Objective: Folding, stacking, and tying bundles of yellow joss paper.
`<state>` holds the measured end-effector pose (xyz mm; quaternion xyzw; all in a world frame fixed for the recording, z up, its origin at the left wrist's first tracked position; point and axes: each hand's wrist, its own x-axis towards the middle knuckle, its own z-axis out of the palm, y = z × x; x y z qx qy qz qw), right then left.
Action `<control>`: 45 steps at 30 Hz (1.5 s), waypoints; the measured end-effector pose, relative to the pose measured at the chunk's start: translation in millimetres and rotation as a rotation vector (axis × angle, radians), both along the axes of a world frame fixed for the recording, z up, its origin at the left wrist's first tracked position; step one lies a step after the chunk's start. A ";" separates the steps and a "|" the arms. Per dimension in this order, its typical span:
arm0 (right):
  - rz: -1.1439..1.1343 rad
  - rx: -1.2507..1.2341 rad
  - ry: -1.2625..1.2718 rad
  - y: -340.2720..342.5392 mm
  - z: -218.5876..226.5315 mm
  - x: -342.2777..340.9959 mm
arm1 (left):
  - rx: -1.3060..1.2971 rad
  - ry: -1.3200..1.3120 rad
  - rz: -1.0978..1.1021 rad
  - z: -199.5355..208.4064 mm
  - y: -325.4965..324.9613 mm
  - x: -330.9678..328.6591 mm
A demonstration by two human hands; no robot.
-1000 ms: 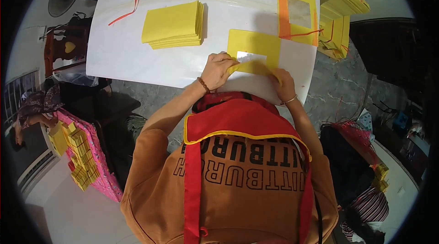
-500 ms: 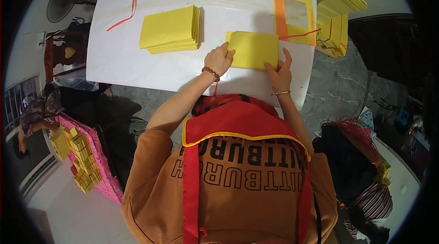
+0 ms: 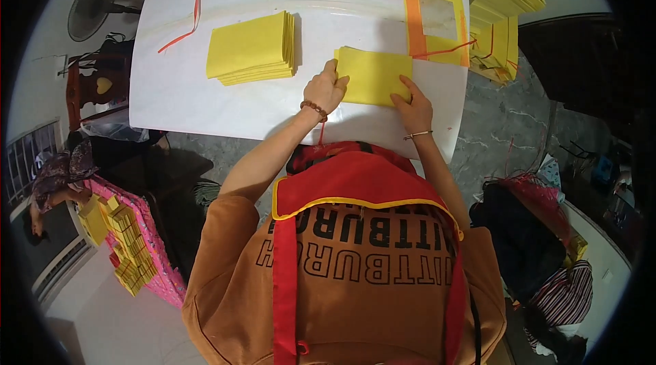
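Yellow paper (image 3: pixel 374 75) at the frame's centre is gripped at its left edge by the left hand (image 3: pixel 326 89). Its lower right corner is pressed flat by the right hand (image 3: pixel 413 104), fingers extended. A paper stack (image 3: pixel 251 48) lies to the left.

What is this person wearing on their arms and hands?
Both forearms are bare, with no gloves. The left hand has a bracelet of reddish-brown beads at the wrist. The right hand has a thin, plain metal bangle at the wrist. Short brown sleeves of a top cover only the upper arms, and red apron straps edged in yellow lie over the shoulders.
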<state>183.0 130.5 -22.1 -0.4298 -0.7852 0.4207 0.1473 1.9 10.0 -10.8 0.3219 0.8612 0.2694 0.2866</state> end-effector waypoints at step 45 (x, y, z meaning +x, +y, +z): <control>0.440 0.676 -0.392 -27.9 -17.4 -54.8 | 0.465 0.341 -0.235 -10.7 36.0 14.8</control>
